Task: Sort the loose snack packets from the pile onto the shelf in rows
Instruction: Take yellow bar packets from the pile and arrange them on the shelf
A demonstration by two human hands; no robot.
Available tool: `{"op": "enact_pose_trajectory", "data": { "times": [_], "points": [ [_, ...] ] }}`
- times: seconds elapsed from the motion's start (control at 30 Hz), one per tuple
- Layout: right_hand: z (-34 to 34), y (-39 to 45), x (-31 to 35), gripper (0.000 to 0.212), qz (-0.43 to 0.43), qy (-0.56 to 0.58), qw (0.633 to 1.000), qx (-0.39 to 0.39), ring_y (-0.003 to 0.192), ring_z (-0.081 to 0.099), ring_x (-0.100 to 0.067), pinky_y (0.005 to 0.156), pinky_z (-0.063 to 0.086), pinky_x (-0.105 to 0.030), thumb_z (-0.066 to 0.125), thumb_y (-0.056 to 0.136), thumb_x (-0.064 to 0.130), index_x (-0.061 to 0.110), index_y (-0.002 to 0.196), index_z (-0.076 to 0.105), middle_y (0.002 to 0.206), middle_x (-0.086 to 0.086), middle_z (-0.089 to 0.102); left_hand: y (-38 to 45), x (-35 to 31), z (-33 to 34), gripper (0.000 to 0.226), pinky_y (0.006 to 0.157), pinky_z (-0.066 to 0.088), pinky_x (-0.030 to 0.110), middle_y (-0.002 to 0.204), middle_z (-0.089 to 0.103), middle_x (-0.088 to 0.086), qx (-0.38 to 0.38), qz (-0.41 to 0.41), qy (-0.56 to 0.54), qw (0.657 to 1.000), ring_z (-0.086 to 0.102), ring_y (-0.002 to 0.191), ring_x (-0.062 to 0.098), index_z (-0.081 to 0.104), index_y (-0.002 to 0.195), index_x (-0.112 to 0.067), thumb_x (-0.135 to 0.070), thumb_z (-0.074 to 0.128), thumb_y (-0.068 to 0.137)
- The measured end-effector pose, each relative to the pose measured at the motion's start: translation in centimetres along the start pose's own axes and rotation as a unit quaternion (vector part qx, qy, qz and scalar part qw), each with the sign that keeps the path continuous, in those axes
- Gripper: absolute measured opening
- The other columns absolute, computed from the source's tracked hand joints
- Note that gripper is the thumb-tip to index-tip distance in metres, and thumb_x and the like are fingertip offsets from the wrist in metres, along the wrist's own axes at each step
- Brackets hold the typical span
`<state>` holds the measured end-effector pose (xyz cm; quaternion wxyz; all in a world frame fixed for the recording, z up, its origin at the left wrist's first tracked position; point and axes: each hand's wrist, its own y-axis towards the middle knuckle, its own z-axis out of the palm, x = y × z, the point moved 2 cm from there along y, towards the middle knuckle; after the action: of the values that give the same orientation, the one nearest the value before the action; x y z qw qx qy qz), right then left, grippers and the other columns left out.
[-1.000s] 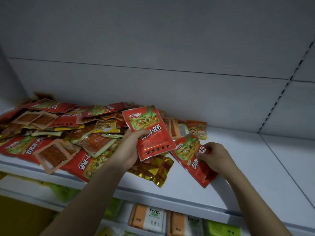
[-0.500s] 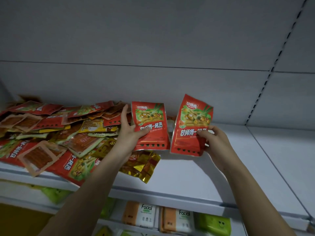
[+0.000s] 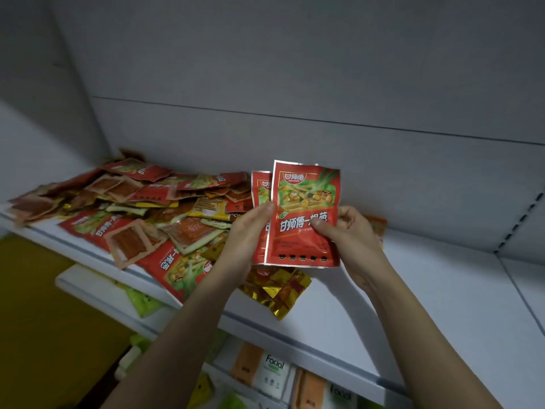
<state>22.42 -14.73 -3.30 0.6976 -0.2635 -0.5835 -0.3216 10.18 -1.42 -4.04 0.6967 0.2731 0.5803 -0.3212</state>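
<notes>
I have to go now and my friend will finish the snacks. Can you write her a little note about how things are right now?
Left hand holds the back red packet; right hand holds the front red packet, the two overlapped upright above the shelf.
The pile lies on the shelf's left side, with a gold packet at its edge.
Done: two matching packets picked out.
Left: no rows show yet; set these down, then sort the pile.

Dim light falls on a grey panelled back wall (image 3: 295, 69); a slotted upright strip (image 3: 519, 222) runs down its right side; lower tiers hold Facial tissue packs (image 3: 272, 376); a yellow surface (image 3: 44, 320) lies lower left.
</notes>
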Motion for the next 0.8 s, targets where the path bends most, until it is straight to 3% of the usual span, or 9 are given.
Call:
{"op": "enact_pose_trajectory", "data": {
  "times": [0.1, 0.23, 0.4, 0.47, 0.53, 0.63, 0.73, 0.8],
  "points": [
    [2.6, 0.7, -0.3, 0.036, 0.001, -0.02, 0.999, 0.038, 0.088, 0.075, -0.021, 0.073, 0.061, -0.034, 0.077, 0.083, 0.012, 0.007, 0.109, 0.053, 0.102, -0.006, 0.075, -0.8, -0.1, -1.8, 0.046, 0.077, 0.062, 0.041, 0.11, 0.074, 0.007, -0.025, 0.006, -0.003, 1.0, 0.075, 0.095, 0.027, 0.064, 0.119, -0.023, -0.043, 0.07, 0.078],
    [6.8, 1.6, -0.7, 0.038, -0.01, -0.053, 0.995, 0.084, 0.088, 0.075, -0.018, 0.074, 0.061, -0.035, 0.079, 0.081, 0.015, 0.008, 0.108, 0.053, 0.105, -0.005, 0.074, -1.1, -0.5, -5.9, 0.059, 0.081, 0.06, 0.045, 0.119, 0.072, 0.008, -0.068, 0.018, -0.025, 0.997, 0.074, 0.1, 0.029, 0.06, 0.128, -0.021, -0.028, 0.081, 0.073],
    [12.6, 3.7, -0.8, 0.028, -0.057, -0.133, 0.982, 0.123, 0.082, 0.072, -0.012, 0.066, 0.058, -0.026, 0.074, 0.088, 0.026, 0.013, 0.103, 0.054, 0.099, 0.001, 0.068, -0.4, -2.4, -11.9, 0.045, 0.073, 0.061, 0.034, 0.112, 0.075, 0.003, -0.105, 0.062, -0.007, 0.993, 0.075, 0.096, 0.022, 0.061, 0.12, -0.021, -0.007, 0.078, 0.081],
    [14.5, 5.4, -1.0, 0.021, -0.069, -0.146, 0.982, 0.1, 0.075, 0.063, -0.011, 0.062, 0.051, -0.025, 0.066, 0.093, 0.031, 0.014, 0.098, 0.055, 0.088, 0.0, 0.061, -0.1, -3.5, -14.9, 0.04, 0.075, 0.062, 0.036, 0.109, 0.076, 0.002, -0.127, 0.074, -0.006, 0.989, 0.075, 0.095, 0.023, 0.062, 0.116, -0.022, -0.007, 0.077, 0.082],
    [16.0, 7.8, -1.2, 0.017, -0.081, -0.188, 0.977, 0.063, 0.071, 0.055, -0.015, 0.065, 0.046, -0.033, 0.064, 0.095, 0.032, 0.017, 0.093, 0.056, 0.081, -0.001, 0.058, 0.4, -4.5, -18.6, 0.04, 0.078, 0.061, 0.039, 0.11, 0.076, 0.003, -0.154, 0.083, -0.007, 0.985, 0.075, 0.096, 0.025, 0.062, 0.117, -0.021, -0.009, 0.078, 0.081],
    [17.8, 11.3, -1.8, 0.012, -0.087, -0.272, 0.958, 0.019, 0.074, 0.063, -0.02, 0.067, 0.051, -0.036, 0.062, 0.096, 0.026, 0.015, 0.097, 0.057, 0.092, -0.006, 0.065, 1.6, -5.8, -24.1, 0.043, 0.075, 0.062, 0.035, 0.112, 0.075, 0.003, -0.184, 0.094, -0.001, 0.978, 0.075, 0.097, 0.024, 0.062, 0.12, -0.019, -0.009, 0.077, 0.082],
    [19.2, 14.4, -2.1, 0.019, -0.096, -0.393, 0.914, -0.04, 0.083, 0.062, -0.024, 0.066, 0.047, -0.035, 0.058, 0.097, 0.031, 0.013, 0.103, 0.056, 0.095, -0.004, 0.062, 3.3, -6.6, -28.3, 0.045, 0.068, 0.062, 0.033, 0.112, 0.074, 0.002, -0.181, 0.09, -0.002, 0.979, 0.076, 0.092, 0.023, 0.06, 0.124, -0.019, -0.011, 0.077, 0.083],
    [20.3, 16.1, -2.3, 0.03, -0.091, -0.46, 0.879, -0.08, 0.088, 0.061, -0.031, 0.066, 0.043, -0.034, 0.054, 0.097, 0.036, 0.007, 0.105, 0.053, 0.098, -0.011, 0.062, 4.5, -6.9, -30.1, 0.041, 0.065, 0.062, 0.033, 0.109, 0.075, 0.002, -0.166, 0.085, -0.005, 0.982, 0.076, 0.089, 0.023, 0.061, 0.121, -0.02, -0.011, 0.076, 0.084]
  ]
}}
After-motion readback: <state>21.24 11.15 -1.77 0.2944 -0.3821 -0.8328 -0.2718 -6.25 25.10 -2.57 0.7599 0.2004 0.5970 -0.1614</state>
